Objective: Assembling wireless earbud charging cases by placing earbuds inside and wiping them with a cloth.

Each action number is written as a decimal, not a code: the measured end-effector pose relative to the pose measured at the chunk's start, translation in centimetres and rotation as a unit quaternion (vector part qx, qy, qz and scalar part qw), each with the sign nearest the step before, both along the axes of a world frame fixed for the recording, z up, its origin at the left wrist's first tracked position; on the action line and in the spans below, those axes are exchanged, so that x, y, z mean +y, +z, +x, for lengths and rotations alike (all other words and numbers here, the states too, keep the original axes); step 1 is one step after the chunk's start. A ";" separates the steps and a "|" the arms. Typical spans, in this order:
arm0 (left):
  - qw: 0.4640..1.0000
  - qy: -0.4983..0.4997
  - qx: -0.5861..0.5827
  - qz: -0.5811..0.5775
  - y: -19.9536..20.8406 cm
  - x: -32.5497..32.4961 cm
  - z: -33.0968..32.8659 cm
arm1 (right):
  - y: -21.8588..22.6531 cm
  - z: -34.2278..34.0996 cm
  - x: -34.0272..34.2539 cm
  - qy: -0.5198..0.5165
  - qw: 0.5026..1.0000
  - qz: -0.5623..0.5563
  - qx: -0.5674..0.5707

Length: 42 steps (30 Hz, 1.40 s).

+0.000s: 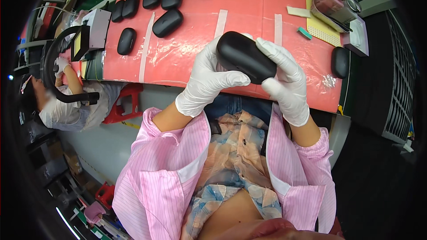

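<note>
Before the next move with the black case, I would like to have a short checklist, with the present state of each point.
1. Left hand gloved and gripping the black case: ok, thumb in front, along the lower edge.
2. Right hand gloved: ok, in white like the left.
3. Right hand's hold firm: cannot tell; it is at the case's right end, partly blurred.
4. Held case apart from the other black cases: ok, they lie away from it.
5. Pink mat free of other things: not ok, several cases and a small green block are on it.
6. Underside of held case unmarked: cannot tell, hidden.
</note>
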<state>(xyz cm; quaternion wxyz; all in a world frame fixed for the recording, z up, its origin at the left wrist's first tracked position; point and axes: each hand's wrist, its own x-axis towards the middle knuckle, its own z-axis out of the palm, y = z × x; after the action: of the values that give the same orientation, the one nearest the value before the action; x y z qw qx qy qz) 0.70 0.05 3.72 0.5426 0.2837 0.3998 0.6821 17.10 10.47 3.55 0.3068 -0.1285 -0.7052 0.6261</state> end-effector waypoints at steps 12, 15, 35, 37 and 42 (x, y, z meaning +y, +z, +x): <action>0.998 -0.011 -0.043 -0.047 0.1 -0.4 0.4 | 1.2 1.0 -1.1 -0.230 0.895 0.382 -0.003; 0.996 -0.040 -0.008 -0.081 0.1 -0.3 0.3 | 1.7 1.0 -1.1 -0.192 0.892 0.402 -0.079; 0.944 -0.137 -0.298 0.039 -1.4 -0.3 -0.7 | -3.0 13.9 2.3 -0.356 0.690 0.506 -0.376; 0.903 -0.198 -0.360 0.122 -1.9 -1.2 -1.4 | -2.8 11.5 1.9 -0.398 0.814 0.354 -0.233; 0.890 -0.194 -0.378 0.164 -3.0 -5.3 -4.6 | -4.3 1.7 -0.7 -0.278 0.896 0.282 -0.200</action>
<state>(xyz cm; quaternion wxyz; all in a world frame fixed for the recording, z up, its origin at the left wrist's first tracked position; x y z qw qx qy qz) -3.94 -5.23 0.71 0.7199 0.1614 -0.0162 0.6748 18.79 9.81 -0.75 0.3448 -0.3500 -0.8340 0.2511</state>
